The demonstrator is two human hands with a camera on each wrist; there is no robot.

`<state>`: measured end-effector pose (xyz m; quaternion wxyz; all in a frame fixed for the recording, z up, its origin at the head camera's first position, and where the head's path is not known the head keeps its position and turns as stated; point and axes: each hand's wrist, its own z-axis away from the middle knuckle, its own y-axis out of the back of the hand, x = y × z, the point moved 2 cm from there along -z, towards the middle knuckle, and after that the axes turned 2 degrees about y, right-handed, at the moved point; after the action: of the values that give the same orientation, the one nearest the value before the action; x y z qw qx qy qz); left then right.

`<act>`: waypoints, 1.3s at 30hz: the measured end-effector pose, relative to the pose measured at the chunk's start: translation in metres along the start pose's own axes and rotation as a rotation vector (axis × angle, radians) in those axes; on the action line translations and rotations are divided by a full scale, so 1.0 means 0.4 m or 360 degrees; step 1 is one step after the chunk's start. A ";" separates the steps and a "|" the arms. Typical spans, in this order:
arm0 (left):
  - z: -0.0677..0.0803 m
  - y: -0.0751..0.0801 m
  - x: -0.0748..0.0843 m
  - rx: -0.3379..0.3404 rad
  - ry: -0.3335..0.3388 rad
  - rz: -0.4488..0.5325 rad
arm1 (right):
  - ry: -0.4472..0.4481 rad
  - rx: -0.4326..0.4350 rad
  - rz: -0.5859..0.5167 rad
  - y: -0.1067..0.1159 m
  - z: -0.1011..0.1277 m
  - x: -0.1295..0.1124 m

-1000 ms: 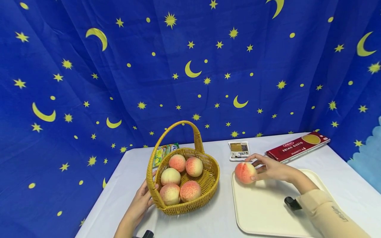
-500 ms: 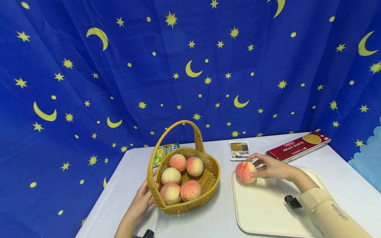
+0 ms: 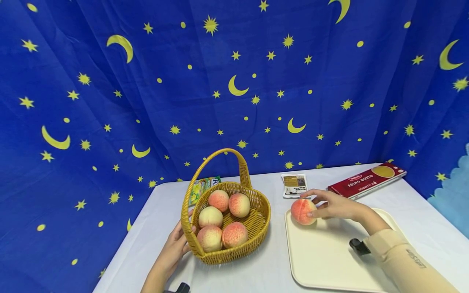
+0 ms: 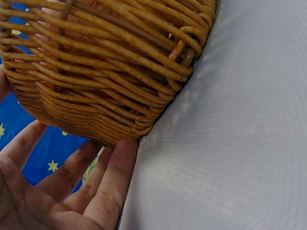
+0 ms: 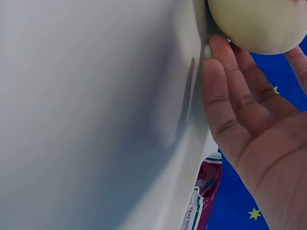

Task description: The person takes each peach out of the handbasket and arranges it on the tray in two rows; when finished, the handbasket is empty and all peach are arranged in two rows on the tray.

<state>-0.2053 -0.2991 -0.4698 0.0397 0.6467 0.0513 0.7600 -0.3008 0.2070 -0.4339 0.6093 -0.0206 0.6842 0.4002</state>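
A pink-orange peach (image 3: 302, 212) sits at the far left corner of the cream tray (image 3: 322, 256). My right hand (image 3: 329, 205) holds it, thumb over the top and fingers against its right side; in the right wrist view the fingertips (image 5: 218, 52) touch the peach's pale underside (image 5: 259, 24) at the tray's edge (image 5: 96, 96). A woven yellow basket (image 3: 264, 219) with a tall handle holds several peaches. My left hand (image 3: 172, 250) rests against its near left side, and the straight fingers (image 4: 112, 177) lie along the wicker wall (image 4: 105, 72).
A red spaghetti box (image 3: 366, 180) lies at the back right and a small printed packet (image 3: 294, 185) lies behind the tray. A green packet (image 3: 203, 185) peeks out behind the basket. The white table (image 3: 271, 268) ends at a blue star curtain (image 3: 234, 81).
The peach and my right hand have shifted only a few pixels on the tray corner. My left hand and the basket have stayed put.
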 end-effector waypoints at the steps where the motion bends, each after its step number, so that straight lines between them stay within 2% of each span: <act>1: 0.000 0.000 0.000 0.0000 0.0002 0.0000 | 0.0004 -0.0002 0.0000 -0.001 -0.001 -0.001; 12: 0.001 0.001 0.002 0.0016 0.0024 -0.0020 | 0.0120 -0.0052 0.0026 -0.011 -0.007 -0.008; 21: 0.002 0.000 0.003 0.0014 0.0042 -0.0006 | 0.0067 -0.0034 0.0015 0.002 -0.007 -0.015; 24: 0.003 0.000 0.004 0.0014 0.0044 -0.0009 | 0.0081 -0.0009 0.0061 0.012 -0.010 -0.025; 32: 0.003 0.000 0.005 0.0013 0.0027 -0.0015 | 0.0167 0.0010 0.0155 0.034 -0.027 -0.079; 39: 0.005 0.000 0.004 0.0011 0.0012 -0.0021 | 0.0201 0.0015 0.0210 0.030 -0.063 -0.160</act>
<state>-0.2037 -0.2987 -0.4679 0.0422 0.6436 0.0584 0.7620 -0.3112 0.1711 -0.3748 0.5373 0.0022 0.7230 0.4343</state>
